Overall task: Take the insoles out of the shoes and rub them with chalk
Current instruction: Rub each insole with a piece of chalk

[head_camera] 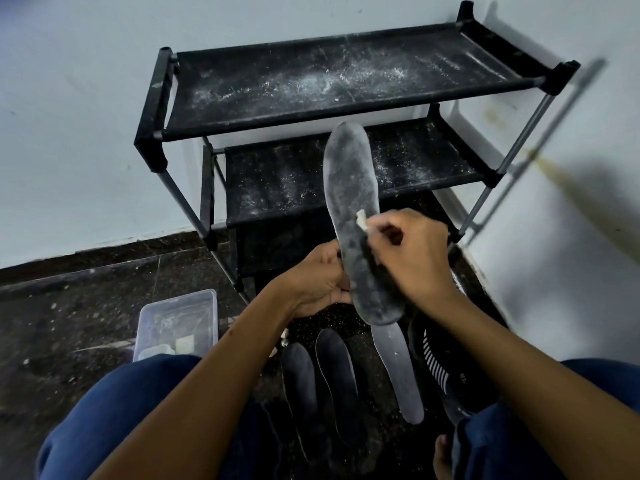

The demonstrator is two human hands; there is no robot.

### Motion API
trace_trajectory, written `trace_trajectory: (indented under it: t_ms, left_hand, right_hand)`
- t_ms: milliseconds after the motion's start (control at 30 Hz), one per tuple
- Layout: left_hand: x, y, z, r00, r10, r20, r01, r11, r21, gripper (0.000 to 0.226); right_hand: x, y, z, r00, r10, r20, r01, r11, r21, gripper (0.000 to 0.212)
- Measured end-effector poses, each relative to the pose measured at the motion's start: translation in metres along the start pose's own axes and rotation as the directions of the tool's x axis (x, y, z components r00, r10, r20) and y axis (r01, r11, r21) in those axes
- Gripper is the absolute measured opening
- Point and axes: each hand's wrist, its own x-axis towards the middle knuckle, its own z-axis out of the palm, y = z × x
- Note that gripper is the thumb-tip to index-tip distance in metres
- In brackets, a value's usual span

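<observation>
Right now your left hand (320, 278) grips a grey insole (356, 216) by its left edge near the heel end, fingers curled round it, holding it upright w/ the toe end pointing up in front of the shoe rack (332, 84). Your right hand (412, 251) pinches a small white bit of chalk (362, 220) btwn thumb & fingertips; the chalk touches the insole's right edge about mid-length. Insole surface looks dusted pale, patchy.

On the dark floor (69, 306) btwn your knees: two dark insoles (318, 379) lying side by side, and a lighter grey insole (401, 372) just to their right, its top end tucked under the held one from this angle. A black shoe w/ white stripes (440, 368) sits right beside that, near your right leg.

A clear plastic box (176, 323) sits on the floor by your left knee, w/ pale pieces inside; can't tell exactly what they are. Rack's black fabric shelves show white powder smears.
</observation>
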Motion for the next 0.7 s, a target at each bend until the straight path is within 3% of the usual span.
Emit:
trace_trajectory:
  t_ms: [67, 233, 433, 600, 700]
  left_hand:
    - [-0.001, 0.000, 0.002, 1.000, -0.005, 0.001, 0.005, 1.000, 0.017, 0.057]
    - [0.002, 0.006, 0.001, 0.985, 0.087, -0.147, -0.097, 0.993, -0.062, 0.059]
    - [-0.004, 0.005, 0.008, 0.995, 0.047, -0.083, -0.051, 0.998, -0.041, 0.065]
    - [0.001, 0.007, 0.003, 0.984, 0.045, -0.172, -0.063, 0.993, -0.104, 0.074]
    - [0.000, 0.007, 0.004, 0.986, 0.023, -0.165, -0.038, 0.995, -0.090, 0.071]
  right_hand:
    - [0.001, 0.001, -0.001, 0.999, 0.028, -0.021, -0.028, 1.000, 0.003, 0.015]
    - [-0.016, -0.005, 0.013, 0.975, 0.007, 0.223, -0.028, 0.996, 0.090, 0.018]
    - [0.003, 0.004, 0.001, 1.000, 0.031, -0.003, -0.031, 0.999, -0.031, 0.016]
    - [-0.017, -0.006, 0.014, 0.971, -0.056, 0.232, 0.044, 0.997, 0.058, 0.018]
    - [-0.007, 0.000, 0.009, 0.989, -0.042, 0.141, 0.037, 0.999, 0.039, 0.018]
